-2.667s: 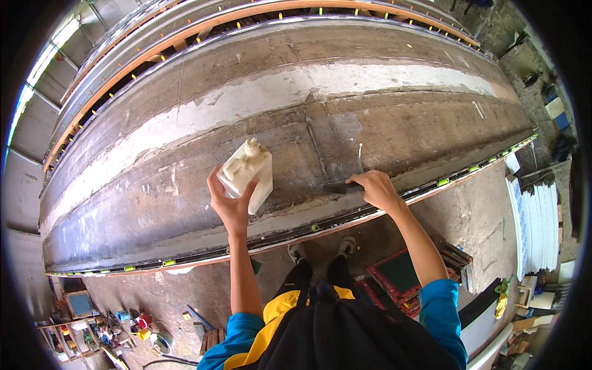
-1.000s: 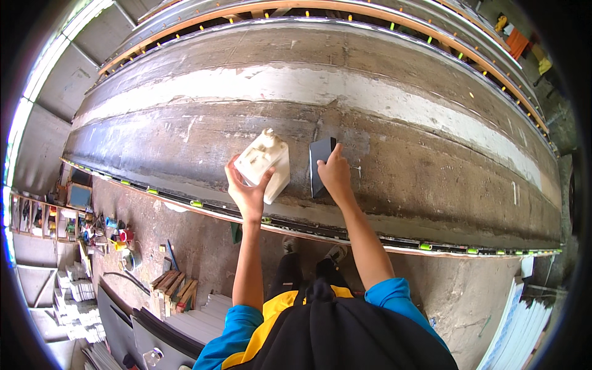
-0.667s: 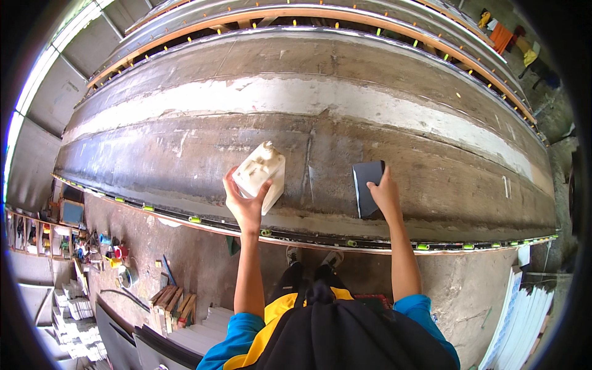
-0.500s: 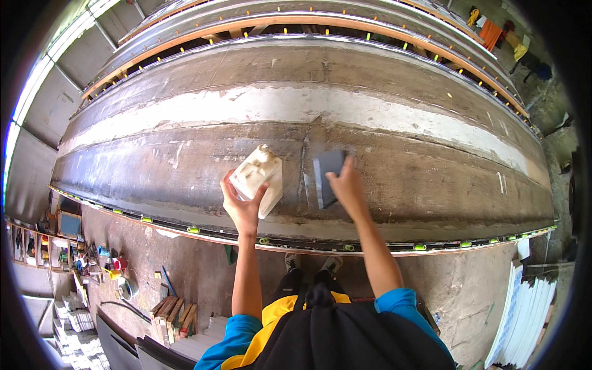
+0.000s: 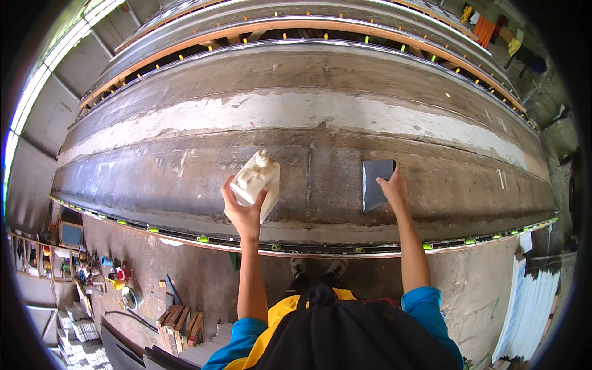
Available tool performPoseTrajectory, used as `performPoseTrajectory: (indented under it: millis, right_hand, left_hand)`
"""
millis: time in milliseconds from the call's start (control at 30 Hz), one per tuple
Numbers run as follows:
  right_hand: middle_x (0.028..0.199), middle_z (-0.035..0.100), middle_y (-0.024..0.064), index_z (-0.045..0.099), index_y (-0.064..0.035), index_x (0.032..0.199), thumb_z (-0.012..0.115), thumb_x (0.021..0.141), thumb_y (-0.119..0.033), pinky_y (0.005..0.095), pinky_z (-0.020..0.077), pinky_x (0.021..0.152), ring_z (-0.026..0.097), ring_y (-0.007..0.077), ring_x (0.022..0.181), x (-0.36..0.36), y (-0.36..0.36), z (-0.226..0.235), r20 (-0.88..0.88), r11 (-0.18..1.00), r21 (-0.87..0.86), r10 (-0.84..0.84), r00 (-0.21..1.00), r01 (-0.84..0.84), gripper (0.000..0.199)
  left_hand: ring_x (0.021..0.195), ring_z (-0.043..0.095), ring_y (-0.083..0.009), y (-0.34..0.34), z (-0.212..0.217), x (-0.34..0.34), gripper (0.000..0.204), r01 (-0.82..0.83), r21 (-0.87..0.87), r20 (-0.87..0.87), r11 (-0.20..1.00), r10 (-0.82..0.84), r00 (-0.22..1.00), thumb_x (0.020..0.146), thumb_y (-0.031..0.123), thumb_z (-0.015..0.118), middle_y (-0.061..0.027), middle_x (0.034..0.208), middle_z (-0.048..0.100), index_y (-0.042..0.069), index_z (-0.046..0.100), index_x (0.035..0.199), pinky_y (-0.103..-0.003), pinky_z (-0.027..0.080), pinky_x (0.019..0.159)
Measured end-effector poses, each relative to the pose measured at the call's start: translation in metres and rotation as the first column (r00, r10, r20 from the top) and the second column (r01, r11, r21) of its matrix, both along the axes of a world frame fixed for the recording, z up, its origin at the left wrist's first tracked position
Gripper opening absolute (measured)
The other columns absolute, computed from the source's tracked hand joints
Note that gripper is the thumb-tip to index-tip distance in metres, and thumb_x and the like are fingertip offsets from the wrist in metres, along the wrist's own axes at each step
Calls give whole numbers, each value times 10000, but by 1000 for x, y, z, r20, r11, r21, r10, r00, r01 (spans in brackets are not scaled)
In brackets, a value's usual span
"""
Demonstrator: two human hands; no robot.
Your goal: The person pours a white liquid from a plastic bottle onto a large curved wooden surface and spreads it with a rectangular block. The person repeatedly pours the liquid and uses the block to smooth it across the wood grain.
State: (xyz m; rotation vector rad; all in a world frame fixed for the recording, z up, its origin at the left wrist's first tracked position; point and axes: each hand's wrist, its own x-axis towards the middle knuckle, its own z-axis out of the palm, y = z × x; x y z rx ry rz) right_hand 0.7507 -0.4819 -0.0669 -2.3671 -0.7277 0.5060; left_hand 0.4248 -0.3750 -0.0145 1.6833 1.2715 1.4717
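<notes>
A cream plastic jug point(image 5: 258, 176) with a cap and moulded handle is in my left hand point(image 5: 243, 213), the thumb and fingers around its near part. It leans over the long curved panel point(image 5: 345, 176), whose surface is brown and dark with a wide white band. To the right, my right hand point(image 5: 394, 188) grips a dark grey, flat rectangular pad point(image 5: 378, 180) by its right side, at the panel's surface. A pale edge runs down the pad's left side. I cannot tell what the pad is made of.
Green clips point(image 5: 202, 238) line the panel's near edge. Beyond it lies a second long panel with an orange-brown wooden edge point(image 5: 259, 28). On the floor are wood blocks point(image 5: 179, 324), tubs and tools at left, and white strips point(image 5: 530, 302) at right.
My right hand has moved to the right across the panel with the grey pad. The left hand still holds the jug in nearly the same place.
</notes>
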Motion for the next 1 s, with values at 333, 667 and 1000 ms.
performPoseTrajectory:
  millis: [333, 667, 1000]
  right_hand:
    - [979, 571, 317, 298, 75, 1285, 647, 719, -234, 467, 453, 815, 554, 453, 940, -67, 7, -14, 100, 981, 63, 177, 979, -184, 734]
    - [966, 598, 278, 333, 66, 1256, 666, 711, -279, 402, 487, 770, 606, 382, 884, -30, 7, -20, 26, 985, 150, 76, 997, -79, 726]
    - [1043, 554, 317, 269, 104, 1294, 658, 699, -237, 413, 476, 810, 573, 409, 949, 0, 112, -30, -54, 971, 219, 113, 992, -98, 789]
  left_hand:
    - [906, 566, -210, 18, -10, 24, 633, 129, 8, 71, 992, -130, 989, 615, 128, 812, -151, 985, 582, -1, 455, 1121, -319, 446, 817]
    - [936, 555, -209, 30, -14, 25, 632, 189, -16, 97, 982, -187, 978, 624, 127, 810, -152, 1014, 572, -14, 453, 1126, -322, 440, 842]
    - [934, 556, -205, 44, 8, 14, 647, 66, -3, 81, 998, -65, 995, 618, 118, 812, -148, 1017, 570, -12, 445, 1134, -335, 449, 845]
